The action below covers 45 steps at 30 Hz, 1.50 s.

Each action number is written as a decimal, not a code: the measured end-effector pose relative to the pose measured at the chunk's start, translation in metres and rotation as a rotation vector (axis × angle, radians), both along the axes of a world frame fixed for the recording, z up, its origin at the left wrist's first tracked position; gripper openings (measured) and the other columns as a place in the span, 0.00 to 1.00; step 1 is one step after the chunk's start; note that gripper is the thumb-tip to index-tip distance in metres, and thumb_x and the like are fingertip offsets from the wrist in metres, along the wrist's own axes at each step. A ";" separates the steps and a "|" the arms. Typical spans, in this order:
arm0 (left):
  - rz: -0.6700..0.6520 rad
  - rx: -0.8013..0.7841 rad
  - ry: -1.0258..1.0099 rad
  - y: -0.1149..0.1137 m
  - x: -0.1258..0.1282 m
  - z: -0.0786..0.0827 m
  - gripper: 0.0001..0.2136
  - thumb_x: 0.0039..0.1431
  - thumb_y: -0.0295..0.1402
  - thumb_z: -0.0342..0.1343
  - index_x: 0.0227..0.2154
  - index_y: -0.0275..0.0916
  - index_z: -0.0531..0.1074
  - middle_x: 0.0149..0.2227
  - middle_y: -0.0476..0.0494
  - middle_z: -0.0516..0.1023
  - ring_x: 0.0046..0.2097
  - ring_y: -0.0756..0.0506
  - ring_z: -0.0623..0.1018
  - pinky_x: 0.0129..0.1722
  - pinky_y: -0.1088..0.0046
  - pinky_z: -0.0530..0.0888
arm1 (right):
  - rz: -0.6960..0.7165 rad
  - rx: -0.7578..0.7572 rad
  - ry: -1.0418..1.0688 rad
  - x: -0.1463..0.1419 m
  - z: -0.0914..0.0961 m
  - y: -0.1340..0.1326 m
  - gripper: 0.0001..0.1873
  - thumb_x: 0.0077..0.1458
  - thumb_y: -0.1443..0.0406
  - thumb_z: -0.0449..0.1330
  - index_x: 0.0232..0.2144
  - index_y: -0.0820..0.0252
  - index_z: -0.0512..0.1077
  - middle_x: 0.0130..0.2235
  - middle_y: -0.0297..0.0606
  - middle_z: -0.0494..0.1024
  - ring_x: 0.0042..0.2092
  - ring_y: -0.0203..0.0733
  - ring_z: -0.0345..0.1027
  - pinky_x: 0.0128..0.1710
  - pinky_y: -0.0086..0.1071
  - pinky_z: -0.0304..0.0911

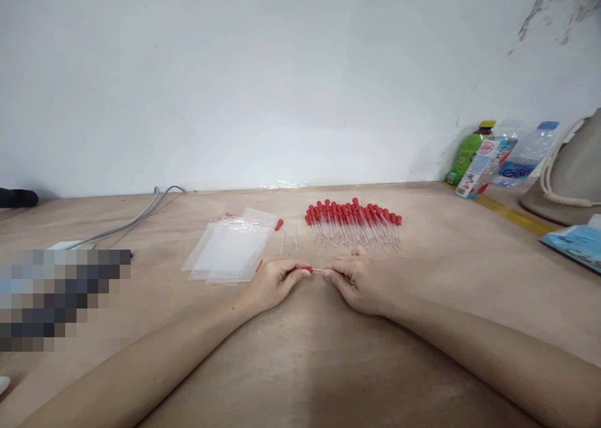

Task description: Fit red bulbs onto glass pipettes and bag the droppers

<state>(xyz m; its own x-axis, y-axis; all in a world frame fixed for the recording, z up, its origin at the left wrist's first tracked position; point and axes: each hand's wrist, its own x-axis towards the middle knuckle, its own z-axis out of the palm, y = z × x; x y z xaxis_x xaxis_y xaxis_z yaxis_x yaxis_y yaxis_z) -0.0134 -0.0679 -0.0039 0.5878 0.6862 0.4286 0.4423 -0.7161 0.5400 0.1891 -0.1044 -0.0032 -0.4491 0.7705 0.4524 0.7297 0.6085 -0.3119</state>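
Observation:
Between finger and thumb of my left hand (279, 281) is a red rubber bulb (308, 269), its tip showing. A thin clear tube (318, 271) runs from the bulb into the pinch of my right hand (352, 280). The two hands are close together, just above or on the table. Beyond my right hand lies a pile of droppers (354, 218) with red bulbs and clear tubes. A loose red bulb (278, 224) and two loose clear tubes (283, 241) rest beyond my left hand. Another red piece (259, 265) shows partly behind that hand.
Clear zip bags (230, 249) lie overlapped left of centre. A grey cable (126, 218) crosses the left side. At the back right stand a green bottle (467, 156), a carton (483, 168) and a water bottle (526, 159), near a beige bag (570, 165) and a blue packet (575, 245).

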 end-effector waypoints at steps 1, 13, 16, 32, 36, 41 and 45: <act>-0.002 -0.001 -0.020 0.000 0.000 0.000 0.08 0.57 0.32 0.49 0.33 0.37 0.73 0.33 0.47 0.78 0.34 0.49 0.76 0.35 0.75 0.71 | 0.002 -0.010 0.018 0.000 0.000 0.000 0.15 0.58 0.64 0.46 0.23 0.60 0.67 0.22 0.29 0.70 0.23 0.30 0.55 0.35 0.32 0.45; -0.103 0.134 0.172 0.002 0.000 0.000 0.08 0.57 0.34 0.50 0.36 0.38 0.72 0.31 0.47 0.76 0.34 0.49 0.74 0.35 0.75 0.69 | 0.089 0.369 -0.253 0.006 -0.002 0.006 0.14 0.56 0.68 0.47 0.22 0.62 0.69 0.22 0.34 0.69 0.23 0.31 0.52 0.31 0.34 0.41; -0.052 0.067 0.102 0.002 0.001 0.000 0.09 0.56 0.35 0.51 0.35 0.37 0.72 0.32 0.47 0.76 0.33 0.49 0.74 0.34 0.75 0.70 | 0.100 0.333 -0.171 0.010 -0.003 0.009 0.13 0.57 0.67 0.47 0.28 0.61 0.71 0.25 0.35 0.70 0.26 0.33 0.57 0.33 0.33 0.44; -0.001 -0.145 -0.031 0.005 0.001 -0.001 0.09 0.53 0.36 0.55 0.35 0.37 0.74 0.34 0.46 0.78 0.36 0.48 0.76 0.36 0.74 0.73 | 0.147 0.268 0.021 0.015 -0.012 0.013 0.11 0.57 0.67 0.48 0.32 0.60 0.70 0.25 0.33 0.72 0.28 0.33 0.62 0.37 0.35 0.48; -0.018 -0.126 -0.021 0.004 0.002 -0.001 0.10 0.53 0.36 0.55 0.35 0.37 0.74 0.34 0.45 0.78 0.35 0.48 0.76 0.36 0.74 0.72 | 0.141 0.291 0.010 0.014 -0.010 0.012 0.11 0.57 0.67 0.47 0.32 0.60 0.70 0.25 0.33 0.71 0.27 0.33 0.61 0.37 0.35 0.47; -0.034 -0.103 0.021 0.001 0.002 0.000 0.10 0.54 0.36 0.54 0.36 0.37 0.73 0.33 0.45 0.77 0.35 0.48 0.75 0.36 0.74 0.72 | 0.147 0.290 -0.053 0.010 -0.008 0.011 0.13 0.57 0.67 0.46 0.30 0.60 0.70 0.24 0.33 0.69 0.26 0.32 0.59 0.36 0.34 0.46; -0.036 -0.071 0.052 0.000 0.002 0.000 0.10 0.54 0.37 0.53 0.35 0.37 0.73 0.32 0.46 0.77 0.35 0.48 0.75 0.35 0.75 0.71 | 0.152 0.281 -0.096 0.007 -0.005 0.012 0.15 0.58 0.66 0.44 0.27 0.61 0.70 0.23 0.33 0.69 0.24 0.32 0.55 0.35 0.34 0.45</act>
<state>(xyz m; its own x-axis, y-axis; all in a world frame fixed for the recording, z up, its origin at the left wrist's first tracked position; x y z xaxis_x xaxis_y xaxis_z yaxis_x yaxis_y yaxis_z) -0.0109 -0.0677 -0.0037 0.6325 0.6922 0.3476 0.4460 -0.6924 0.5672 0.1958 -0.0924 -0.0084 -0.6004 0.5427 0.5873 0.6419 0.7651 -0.0508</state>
